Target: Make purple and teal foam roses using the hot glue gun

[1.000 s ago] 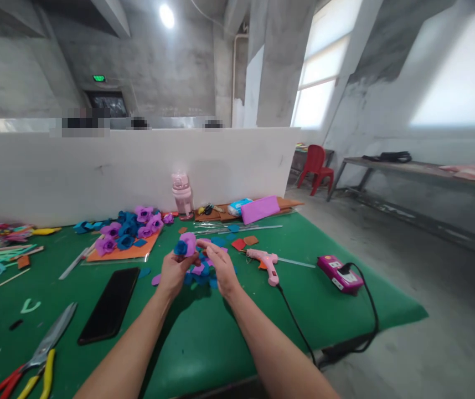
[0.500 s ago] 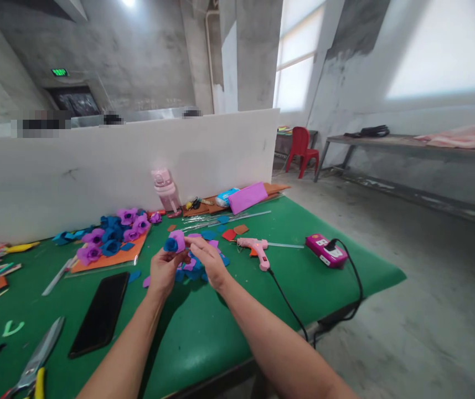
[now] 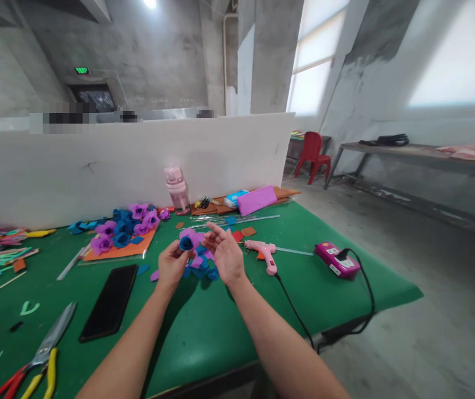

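Between the fingers of my left hand (image 3: 173, 262) is a craft flower (image 3: 188, 239) with a dark blue centre and purple outer petals. My right hand (image 3: 225, 255) is just right of the flower, fingers raised and apart, palm turned toward it. Whether a fingertip touches a petal, I cannot tell. Loose blue and purple petals (image 3: 201, 270) lie on the green table below both hands. Right of my right hand, a pink glue gun (image 3: 263, 252) rests on its side with a clear glue stick in its back.
Finished-looking purple and blue flowers (image 3: 123, 227) sit on an orange sheet (image 3: 138, 250). A black phone (image 3: 110, 302) and scissors (image 3: 50, 343) lie at left. A magenta power strip (image 3: 337, 260) stands right, its cable over the edge. A pink bottle (image 3: 176, 189) stands by the white partition (image 3: 221, 149).
My right hand has opened and turned its palm toward the flower. The flower in my left hand is tilted more toward me. The whole view has shifted slightly left.
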Demonstrator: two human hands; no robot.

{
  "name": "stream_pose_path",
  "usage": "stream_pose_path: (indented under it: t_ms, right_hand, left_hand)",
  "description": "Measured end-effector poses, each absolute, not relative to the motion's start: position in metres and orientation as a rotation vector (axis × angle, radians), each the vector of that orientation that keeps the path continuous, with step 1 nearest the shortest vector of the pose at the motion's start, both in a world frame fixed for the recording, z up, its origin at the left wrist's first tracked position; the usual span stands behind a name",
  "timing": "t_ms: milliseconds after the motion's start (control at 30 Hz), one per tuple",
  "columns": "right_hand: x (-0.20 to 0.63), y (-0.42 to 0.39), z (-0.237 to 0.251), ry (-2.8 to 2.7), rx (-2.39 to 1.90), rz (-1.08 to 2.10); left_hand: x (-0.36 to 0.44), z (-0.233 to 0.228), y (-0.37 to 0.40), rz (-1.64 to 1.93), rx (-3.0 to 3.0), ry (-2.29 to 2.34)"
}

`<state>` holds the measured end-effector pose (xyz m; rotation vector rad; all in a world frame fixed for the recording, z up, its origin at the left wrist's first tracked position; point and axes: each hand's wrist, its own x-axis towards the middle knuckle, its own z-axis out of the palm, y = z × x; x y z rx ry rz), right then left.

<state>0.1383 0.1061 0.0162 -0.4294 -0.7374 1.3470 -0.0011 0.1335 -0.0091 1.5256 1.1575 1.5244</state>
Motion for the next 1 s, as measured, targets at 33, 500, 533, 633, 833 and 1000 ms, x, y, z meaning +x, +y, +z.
stream_pose_path:
  t_ms: [33,500,533,633,833,1000]
  right_hand:
    - [0.141,0.109,0.015,-0.661,-0.434,1.357]
    - [0.145,0.113,0.009,-0.932,-0.770,1.336]
    - [0.144,0.112,0.009,-0.952,-0.790,1.306]
    - [0.145,0.109,0.012,-0.986,-0.831,1.222]
    - [0.146,0.110,0.012,-0.990,-0.858,1.187]
    - [0.145,0.111,0.009,-0.990,-0.846,1.178]
  left_hand:
    - [-0.002,-0.010,0.134,1.533,1.561,1.158]
    - [-0.019,0.002,0.133,1.357,2.224,0.991]
    - [-0.018,0.001,0.133,1.348,2.235,0.982]
    - [-0.016,-0.001,0.133,1.327,2.259,0.959]
    - [-0.015,-0.002,0.132,1.307,2.258,0.965]
    - [-0.014,0.000,0.131,1.295,2.244,0.985]
